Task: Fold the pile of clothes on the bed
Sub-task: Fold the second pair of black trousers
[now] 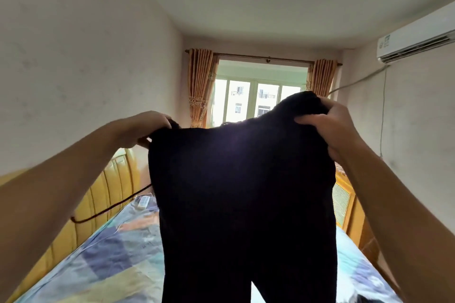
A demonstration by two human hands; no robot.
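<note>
Dark trousers point(242, 192) held up in the air at the waistband, hanging down over the bed point(110, 261), both legs dropping out of view at the near edge. Left hand point(145, 128) at the left corner of the waistband, grip closed on the cloth, fingers curled round the edge. Right hand point(327, 122) at the right corner, higher than the left, grip closed on a bunched handful of the waistband, thumb toward the near side. Dark drawstring point(110, 206) trailing from the left corner, looping down to the left across the yellow headboard point(98, 194). Patterned blue and yellow bedsheet showing on both sides of the trousers. Small white object point(143, 202) lying on the bed at the far left, just beside the headboard; too small to tell what. Window point(256, 98) with orange curtains point(200, 86) at the far end of the room. White air conditioner point(418, 37) high on the right wall.
</note>
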